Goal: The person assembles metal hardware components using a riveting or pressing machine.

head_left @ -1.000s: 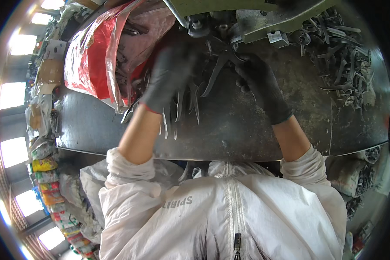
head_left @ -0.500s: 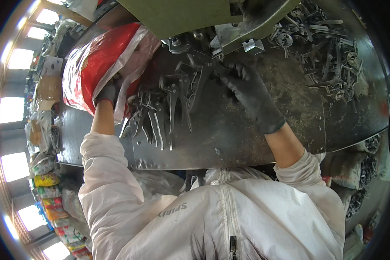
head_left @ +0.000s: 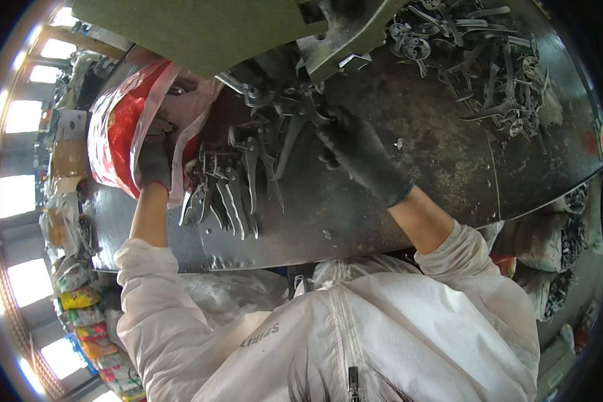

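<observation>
The curled right hand (head_left: 356,149) pinches dark metal pliers (head_left: 292,134); the left hand (head_left: 155,163), grip unclear, is inside a glossy red plastic bag (head_left: 116,127). Grey lettering (head_left: 260,335) marks the white jacket (head_left: 409,328).

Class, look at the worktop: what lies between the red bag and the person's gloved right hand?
In the head view, several plier-like metal tools lie on the dark tabletop between the red bag and the right hand.
</observation>
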`<state>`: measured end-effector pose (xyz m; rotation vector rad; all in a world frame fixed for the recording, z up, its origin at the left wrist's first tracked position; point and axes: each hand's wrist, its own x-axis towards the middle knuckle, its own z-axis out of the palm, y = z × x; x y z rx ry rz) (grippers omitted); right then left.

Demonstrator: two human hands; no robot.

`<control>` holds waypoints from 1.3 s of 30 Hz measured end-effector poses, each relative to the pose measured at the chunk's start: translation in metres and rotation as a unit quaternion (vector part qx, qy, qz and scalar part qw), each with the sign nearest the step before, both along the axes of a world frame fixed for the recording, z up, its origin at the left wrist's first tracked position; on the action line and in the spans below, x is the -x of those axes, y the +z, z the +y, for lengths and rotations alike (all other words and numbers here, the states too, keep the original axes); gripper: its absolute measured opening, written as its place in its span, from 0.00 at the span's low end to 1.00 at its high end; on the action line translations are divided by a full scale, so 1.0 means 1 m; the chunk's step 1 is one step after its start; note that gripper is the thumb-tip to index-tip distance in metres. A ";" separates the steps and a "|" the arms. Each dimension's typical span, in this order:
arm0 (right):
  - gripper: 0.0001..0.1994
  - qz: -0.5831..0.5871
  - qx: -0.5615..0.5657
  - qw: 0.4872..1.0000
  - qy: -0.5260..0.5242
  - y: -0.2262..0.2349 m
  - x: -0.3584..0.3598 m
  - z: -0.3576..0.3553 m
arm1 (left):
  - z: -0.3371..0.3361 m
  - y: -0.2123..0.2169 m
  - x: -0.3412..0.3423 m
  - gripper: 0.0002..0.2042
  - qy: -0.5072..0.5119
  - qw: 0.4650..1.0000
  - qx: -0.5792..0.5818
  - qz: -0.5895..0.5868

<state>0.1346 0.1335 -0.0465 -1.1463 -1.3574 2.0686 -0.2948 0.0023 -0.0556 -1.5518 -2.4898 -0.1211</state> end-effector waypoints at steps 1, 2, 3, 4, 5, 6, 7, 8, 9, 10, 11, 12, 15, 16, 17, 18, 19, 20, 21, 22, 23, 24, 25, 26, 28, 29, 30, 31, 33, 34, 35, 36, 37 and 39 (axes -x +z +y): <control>0.19 0.047 -0.017 0.999 0.018 0.013 0.016 -0.018 | -0.038 -0.003 0.052 0.23 0.009 0.997 -0.042 -0.066; 0.19 0.067 -0.040 0.997 0.010 0.011 0.017 -0.015 | -0.031 -0.010 0.055 0.23 0.004 0.996 -0.048 -0.069; 0.19 0.063 -0.045 0.997 0.005 0.006 0.014 -0.009 | -0.028 -0.016 0.054 0.21 -0.036 0.998 -0.046 -0.030; 0.18 0.019 -0.208 0.976 0.053 0.002 0.010 -0.001 | -0.024 -0.020 0.051 0.20 -0.075 0.996 -0.046 0.010; 0.17 -0.021 -0.364 0.925 0.104 -0.002 0.008 0.005 | -0.024 -0.008 0.053 0.22 0.002 0.997 0.081 -0.017; 0.17 -0.018 -0.367 0.924 0.104 -0.009 0.010 0.020 | -0.031 -0.017 0.073 0.22 0.004 0.997 0.078 -0.014; 0.13 -0.097 -0.636 0.759 0.097 -0.009 0.028 0.040 | -0.075 -0.003 0.119 0.22 0.026 0.991 0.098 0.089; 0.11 -0.182 -0.835 0.515 0.063 -0.012 0.040 0.065 | -0.099 0.010 0.142 0.22 0.037 0.976 0.120 0.180; 0.11 -0.136 -0.714 0.687 0.010 -0.029 0.031 0.100 | -0.063 -0.004 0.118 0.22 0.018 0.980 0.114 0.164; 0.11 -0.096 -0.559 0.822 -0.057 -0.046 0.007 0.140 | -0.007 -0.012 0.065 0.22 0.031 0.973 0.196 0.118; 0.11 -0.193 -0.596 0.779 0.013 -0.040 -0.001 0.174 | 0.010 0.005 0.034 0.22 0.067 0.952 0.284 0.094; 0.11 -0.289 -0.621 0.723 0.084 -0.037 -0.013 0.197 | 0.022 0.004 0.025 0.22 0.057 0.953 0.283 0.090; 0.13 -0.261 -0.558 0.788 -0.010 -0.029 0.021 0.176 | -0.001 0.033 0.038 0.22 -0.116 0.976 0.122 0.138; 0.13 -0.255 -0.558 0.789 -0.001 -0.028 0.018 0.166 | -0.007 0.033 0.039 0.22 -0.178 0.971 0.066 0.147; 0.13 -0.238 -0.559 0.793 -0.035 -0.028 0.014 0.157 | -0.015 0.035 0.040 0.22 -0.238 0.959 0.009 0.157; 0.13 -0.221 -0.558 0.797 -0.070 -0.027 0.011 0.148 | -0.023 0.036 0.039 0.22 -0.227 0.961 0.014 0.157; 0.13 -0.221 -0.561 0.795 -0.065 -0.020 0.002 0.140 | -0.023 0.036 0.033 0.23 -0.175 0.963 0.025 0.203; 0.13 -0.260 -0.596 0.757 -0.068 -0.016 -0.006 0.131 | -0.019 0.037 0.019 0.24 -0.124 0.961 0.040 0.244; 0.18 -0.295 -0.630 0.715 -0.070 -0.011 -0.012 0.119 | -0.022 0.037 -0.001 0.25 -0.187 0.961 -0.065 0.193; 0.18 -0.301 -0.630 0.713 -0.070 0.003 -0.021 0.102 | -0.022 0.042 -0.035 0.24 -0.126 0.962 -0.130 -0.206; 0.17 -0.287 -0.594 0.748 -0.073 0.016 -0.027 0.083 | -0.019 0.045 -0.076 0.24 -0.045 0.801 -0.167 -0.573; 0.16 -0.268 -0.557 0.782 -0.074 0.022 -0.031 0.070 | -0.008 0.063 -0.130 0.24 -0.019 0.741 -0.113 -0.662; 0.16 -0.270 -0.557 0.782 -0.073 0.022 -0.034 0.062 | -0.001 0.079 -0.174 0.24 0.009 0.672 -0.060 -0.738; 0.16 -0.210 -0.475 0.853 -0.055 0.021 -0.036 0.056 | 0.002 0.067 -0.192 0.22 0.000 0.675 -0.016 -0.738; 0.17 -0.138 -0.383 0.913 -0.027 0.026 -0.026 0.043 | 0.001 0.052 -0.227 0.21 0.000 0.680 0.022 -0.733; 0.17 -0.057 -0.235 0.968 -0.058 0.035 -0.016 0.034 | 0.002 0.046 -0.251 0.21 0.002 0.680 -0.081 -0.729; 0.17 0.024 -0.080 0.993 -0.088 0.040 -0.010 0.029 | 0.001 0.044 -0.263 0.21 0.003 0.674 -0.183 -0.716; 0.17 0.021 -0.084 0.992 -0.090 0.041 -0.013 0.028 | 0.005 0.044 -0.263 0.21 0.000 0.670 -0.184 -0.719; 0.16 0.083 -0.027 0.992 -0.090 0.037 -0.009 0.026 | 0.019 0.047 -0.248 0.24 -0.076 0.725 -0.157 -0.666; 0.16 0.085 -0.026 0.992 -0.085 0.034 -0.006 0.026 | 0.024 0.039 -0.239 0.24 -0.072 0.727 -0.159 -0.664; 0.15 0.093 -0.028 0.994 -0.042 0.033 -0.004 0.024 | 0.026 0.030 -0.232 0.24 -0.092 0.742 -0.125 -0.652; 0.13 0.100 -0.031 0.994 0.001 0.032 -0.002 0.023 | 0.029 0.020 -0.225 0.24 -0.112 0.756 -0.090 -0.639; 0.13 0.099 -0.032 0.995 -0.001 0.021 0.000 0.024 | 0.036 0.015 -0.225 0.24 -0.115 0.755 -0.089 -0.640; 0.13 0.116 -0.187 0.975 -0.015 -0.005 0.010 0.023 | 0.046 0.009 -0.226 0.24 -0.114 0.828 -0.092 -0.541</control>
